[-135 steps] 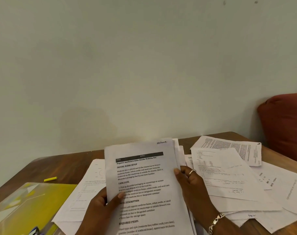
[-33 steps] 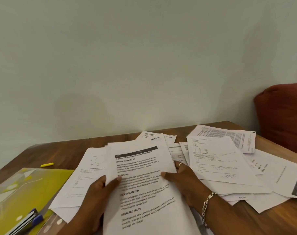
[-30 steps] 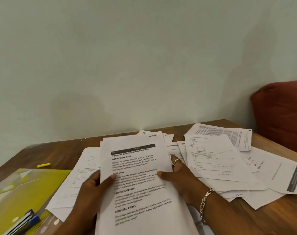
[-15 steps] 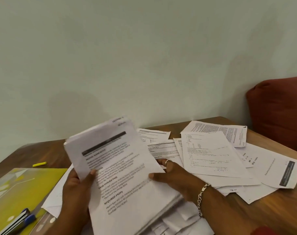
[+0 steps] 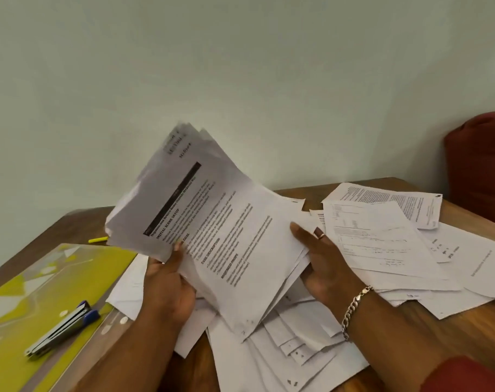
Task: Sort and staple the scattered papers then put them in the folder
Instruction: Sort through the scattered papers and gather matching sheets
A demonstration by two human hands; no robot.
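Note:
A stack of printed sheets [image 5: 223, 222] is lifted off the table and tilted left, its top corner fanned and blurred. My left hand [image 5: 170, 287] grips its lower left edge, thumb on the front page. My right hand [image 5: 322, 264], with a ring and a chain bracelet, holds the right edge with the thumb on top. More loose papers [image 5: 382, 244] lie scattered to the right, and others [image 5: 291, 343] lie under the stack. A yellow-green folder [image 5: 56, 281] lies at the left with a blue and silver stapler [image 5: 62, 329] on it.
The wooden table [image 5: 453, 329] meets a pale wall at the back. A small yellow highlighter [image 5: 97, 239] lies near the folder's far corner. A dark red cushion [image 5: 481, 165] sits at the right edge.
Both hands have lifted the stack from lying nearly flat and swung its top up and to the left. More papers beneath it have come into view.

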